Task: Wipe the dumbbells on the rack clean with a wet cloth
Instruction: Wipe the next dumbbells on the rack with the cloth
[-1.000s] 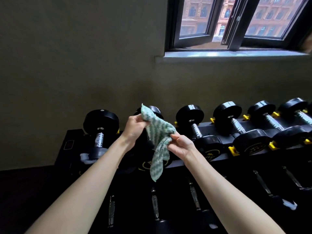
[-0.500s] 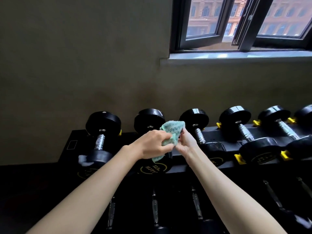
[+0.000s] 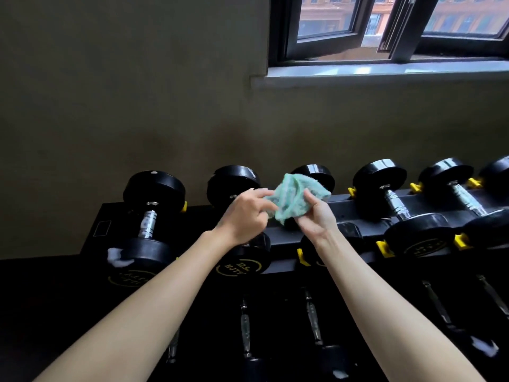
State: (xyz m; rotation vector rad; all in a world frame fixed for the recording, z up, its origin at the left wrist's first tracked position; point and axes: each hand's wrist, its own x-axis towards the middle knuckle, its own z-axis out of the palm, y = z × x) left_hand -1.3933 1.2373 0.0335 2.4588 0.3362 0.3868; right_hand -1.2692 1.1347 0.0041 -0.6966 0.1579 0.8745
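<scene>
Dim gym corner, dark wall with a window [image 3: 385,28] up top right, and below us the black rack [image 3: 358,206] has dumbbells [image 3: 150,224] lined up along its top row. We're holding the green cloth [image 3: 294,199] bunched up between both hands, in the air just over that row near the second and third dumbbells from the left. Our left hand [image 3: 245,216] pinches its left edge with curled fingers, and our right hand [image 3: 316,216] grips it from below, thumb on the front.

A gym: black dumbbells [image 3: 153,220] lined on a rack [image 3: 358,205] beneath a window [image 3: 385,28].
</scene>
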